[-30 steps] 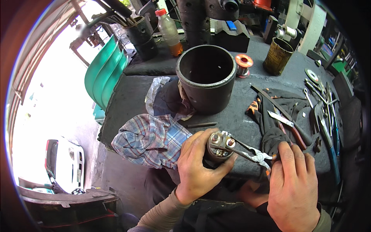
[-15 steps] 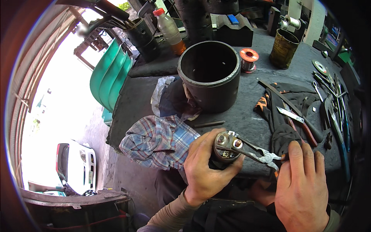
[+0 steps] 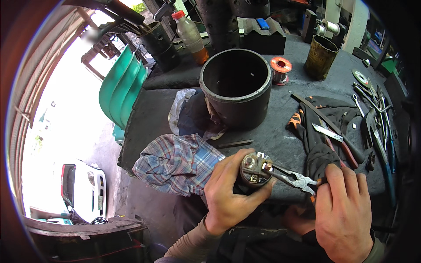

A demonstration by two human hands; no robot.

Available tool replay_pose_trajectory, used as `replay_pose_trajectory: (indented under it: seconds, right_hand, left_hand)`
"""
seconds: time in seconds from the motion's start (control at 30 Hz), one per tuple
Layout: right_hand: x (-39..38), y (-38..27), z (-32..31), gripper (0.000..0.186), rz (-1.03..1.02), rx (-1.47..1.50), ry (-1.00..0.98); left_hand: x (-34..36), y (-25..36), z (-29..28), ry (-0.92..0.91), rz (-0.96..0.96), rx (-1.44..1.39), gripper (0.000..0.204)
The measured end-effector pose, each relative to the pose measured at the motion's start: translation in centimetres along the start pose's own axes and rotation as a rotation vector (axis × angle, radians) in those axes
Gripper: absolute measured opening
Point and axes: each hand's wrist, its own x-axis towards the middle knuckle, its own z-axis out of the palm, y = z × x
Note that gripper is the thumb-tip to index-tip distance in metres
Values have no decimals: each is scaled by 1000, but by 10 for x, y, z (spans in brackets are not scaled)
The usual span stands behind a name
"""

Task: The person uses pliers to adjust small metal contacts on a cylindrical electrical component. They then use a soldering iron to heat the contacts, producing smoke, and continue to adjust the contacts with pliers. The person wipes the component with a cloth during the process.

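Has drawn the jaws of the pliers (image 3: 300, 181) closer together since half a second ago, around the right-hand copper stud (image 3: 267, 166) — probably meaning a tighter bite, though cannot tell how firm. Faces, largest first, an open-topped steel cylinder (image 3: 239, 109), with only dark inner wall and a small bright hole visible inside. Beyond, has a dark can (image 3: 159, 50) packed with long rods (image 3: 139, 27), a clear bottle (image 3: 188, 37) with orange liquid at its bottom, and a rusty tin (image 3: 320, 59) — cannot see its contents. Grips the plier handles in the right hand (image 3: 344, 212). Wraps the left hand (image 3: 232, 199) round a starter solenoid (image 3: 253, 177), terminals up, beside the plaid cloth (image 3: 177, 164), near the bench's front edge.
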Motion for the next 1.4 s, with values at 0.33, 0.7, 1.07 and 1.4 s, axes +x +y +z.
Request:
replay_pose_trajectory:
  seconds: [0.33, 0.7, 1.07, 1.4]
  right_hand:
    - [-2, -4, -9, 28, 18, -176, 49]
    - [2, -13, -19, 22, 50, -270, -68]
    - [4, -10, -4, 34, -3, -267, -15]
    - [2, -1, 2, 30, -58, -189, 22]
  left_hand:
    - [0, -3, 3, 28, 29, -3, 67]
    - [0, -3, 3, 10, 11, -10, 67]
    - [1, -3, -1, -9, 39, 15, 71]
    - [4, -6, 0, 14, 75, 19, 69]
